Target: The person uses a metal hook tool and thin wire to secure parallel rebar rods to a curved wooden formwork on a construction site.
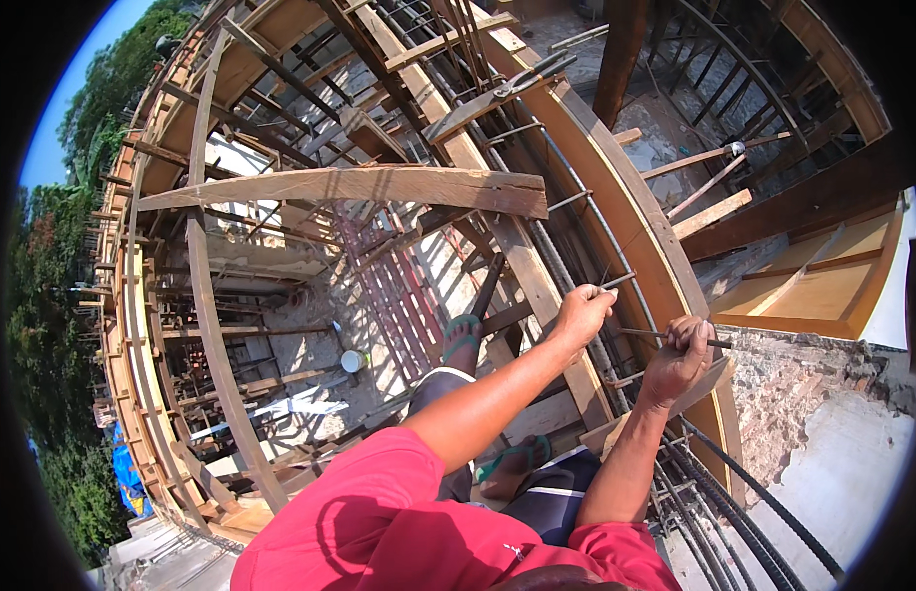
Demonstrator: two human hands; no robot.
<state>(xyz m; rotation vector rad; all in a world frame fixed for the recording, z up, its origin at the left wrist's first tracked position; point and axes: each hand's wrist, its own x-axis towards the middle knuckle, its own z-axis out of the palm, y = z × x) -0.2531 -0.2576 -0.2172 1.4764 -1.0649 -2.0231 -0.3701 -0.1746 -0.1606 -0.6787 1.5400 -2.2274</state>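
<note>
While the curved wooden formwork [625, 212] is cradling the long rebar bundle [576, 295], the left hand [583, 313] is pinching a thin tie wire [616, 281] shut-fisted, and the right hand [678, 357] is gripping a slim metal hook tool [640, 335] just beside it.

Left hand [583, 313] and right hand [678, 357] side by side over rebar cage [576, 236] inside formwork trough [640, 227]. Right hand on rod [643, 335], possibly tie tool. Pliers [522, 84] farther along cage. Plank [350, 185] to left; bucket [354, 361] below it.
</note>
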